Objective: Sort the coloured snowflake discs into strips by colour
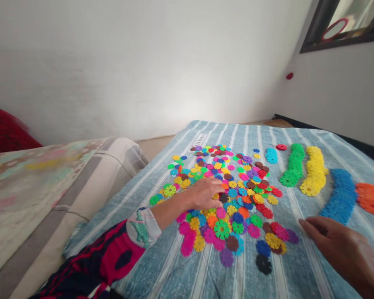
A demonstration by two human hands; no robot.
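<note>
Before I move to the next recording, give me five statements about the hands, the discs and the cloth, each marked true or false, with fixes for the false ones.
1. The yellow row lies between the green row and the blue row. True.
2. The left hand is over the mixed discs. True.
3. The right hand is nearest the green row. False: it is nearest the blue row.
4. The orange discs lie left of the mixed discs. False: they lie to the right, beside the blue row.
5. The cloth is plain red. False: it is blue with pale stripes.
</note>
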